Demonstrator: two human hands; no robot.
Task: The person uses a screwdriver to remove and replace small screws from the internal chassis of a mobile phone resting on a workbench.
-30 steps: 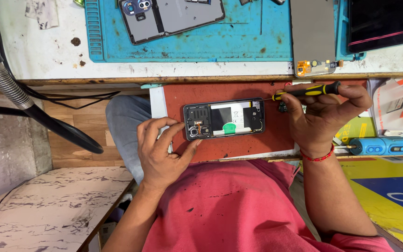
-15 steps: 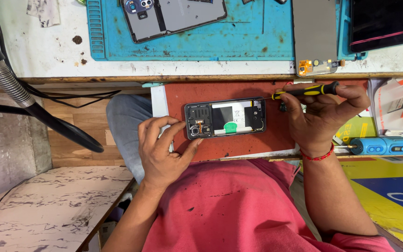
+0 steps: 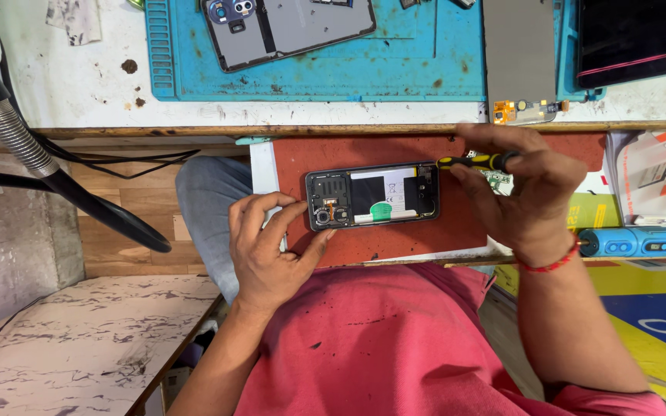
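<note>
An opened phone (image 3: 372,196), back cover off with its battery and boards showing, lies on a red mat (image 3: 395,231) in front of me. My left hand (image 3: 271,250) steadies the phone's left end, fingertips on its edge. My right hand (image 3: 522,192) grips a black-and-yellow screwdriver (image 3: 475,161), its tip at the phone's upper right corner. A small green circuit piece (image 3: 497,179) lies just under that hand.
A blue work mat (image 3: 395,69) on the white bench carries a grey back cover (image 3: 290,23), a metal plate with flex parts (image 3: 519,62) and a dark phone screen (image 3: 634,35). A blue electric screwdriver (image 3: 641,241) lies at right. A flexible black hose (image 3: 48,169) hangs left.
My right hand has shifted slightly left with the screwdriver, bringing its tip onto the phone's upper right corner. The left hand and phone have stayed in place.
</note>
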